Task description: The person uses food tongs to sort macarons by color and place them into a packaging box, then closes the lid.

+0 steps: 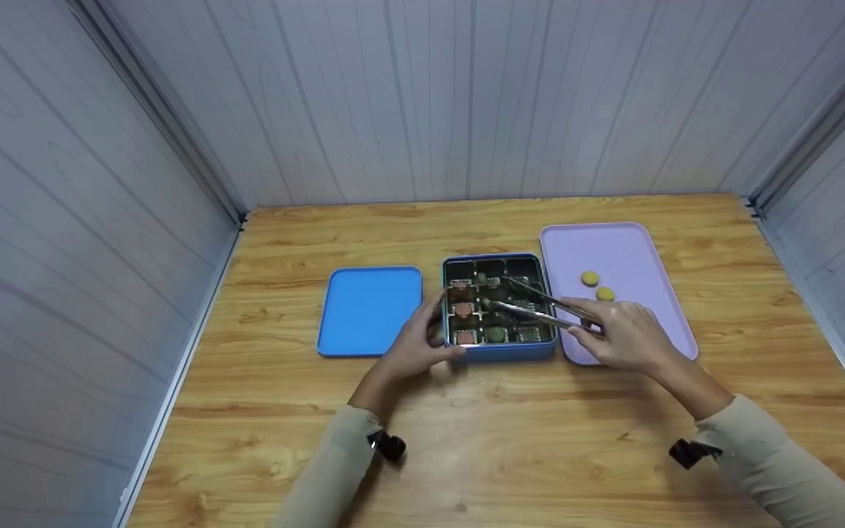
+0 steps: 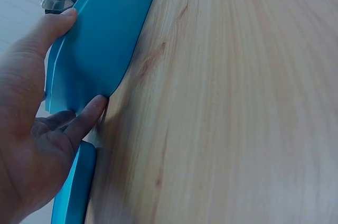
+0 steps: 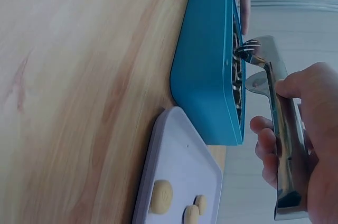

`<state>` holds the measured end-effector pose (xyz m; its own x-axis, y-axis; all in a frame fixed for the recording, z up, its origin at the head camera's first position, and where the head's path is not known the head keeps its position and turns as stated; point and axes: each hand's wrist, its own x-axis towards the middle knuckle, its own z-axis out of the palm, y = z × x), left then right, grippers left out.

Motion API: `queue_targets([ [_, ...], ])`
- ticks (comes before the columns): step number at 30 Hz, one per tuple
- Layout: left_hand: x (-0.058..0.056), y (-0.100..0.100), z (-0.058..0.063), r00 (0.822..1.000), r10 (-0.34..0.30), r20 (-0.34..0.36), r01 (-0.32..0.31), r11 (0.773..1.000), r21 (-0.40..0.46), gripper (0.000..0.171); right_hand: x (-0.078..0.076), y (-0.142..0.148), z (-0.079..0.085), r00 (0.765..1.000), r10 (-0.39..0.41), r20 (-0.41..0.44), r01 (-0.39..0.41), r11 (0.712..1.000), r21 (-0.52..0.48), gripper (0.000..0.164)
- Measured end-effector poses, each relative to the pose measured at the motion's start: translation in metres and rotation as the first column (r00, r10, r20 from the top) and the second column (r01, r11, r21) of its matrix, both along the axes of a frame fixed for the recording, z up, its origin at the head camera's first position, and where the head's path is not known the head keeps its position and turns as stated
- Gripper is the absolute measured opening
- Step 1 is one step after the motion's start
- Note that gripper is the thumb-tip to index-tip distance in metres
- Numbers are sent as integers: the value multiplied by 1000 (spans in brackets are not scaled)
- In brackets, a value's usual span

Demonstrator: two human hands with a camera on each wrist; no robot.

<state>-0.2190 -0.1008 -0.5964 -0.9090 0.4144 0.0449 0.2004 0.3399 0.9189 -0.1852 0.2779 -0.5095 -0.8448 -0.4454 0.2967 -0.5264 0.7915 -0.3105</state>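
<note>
A blue box (image 1: 505,353) stands on the table, its inside divided into small compartments. Reddish pieces (image 1: 464,309) fill the left column, and a green piece (image 1: 496,334) lies at the front of the middle column. My left hand (image 1: 414,343) grips the box's front left corner, thumb at the rim and fingers low on the side, as the left wrist view shows. My right hand (image 1: 624,336) holds metal tongs (image 3: 285,145) with one forked tip. The tongs' two tips stand apart over the compartments, towards the middle and right columns.
To the right of the box lies a lilac tray (image 1: 617,246) with round yellow pieces (image 3: 161,196), three of them in the right wrist view. A flat blue lid (image 1: 370,312) lies on the left. Panelled walls (image 1: 422,103) enclose the wooden table (image 1: 496,440).
</note>
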Motion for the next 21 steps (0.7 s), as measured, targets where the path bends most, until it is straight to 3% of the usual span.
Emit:
queue_targets([
  [7, 1, 1, 2, 1000, 10, 10, -9, 1000, -15, 117, -7, 15, 3, 998, -48, 32, 48, 999, -19, 44],
  [15, 2, 1, 3, 1000, -12, 19, 11, 999, 51, 114, -15, 36, 9, 992, -92, 80, 96, 995, -37, 46],
  [21, 2, 1, 3, 1000, -12, 4, 12, 999, 37, 114, -21, 53, 11, 985, -151, 86, 154, 988, -19, 45],
])
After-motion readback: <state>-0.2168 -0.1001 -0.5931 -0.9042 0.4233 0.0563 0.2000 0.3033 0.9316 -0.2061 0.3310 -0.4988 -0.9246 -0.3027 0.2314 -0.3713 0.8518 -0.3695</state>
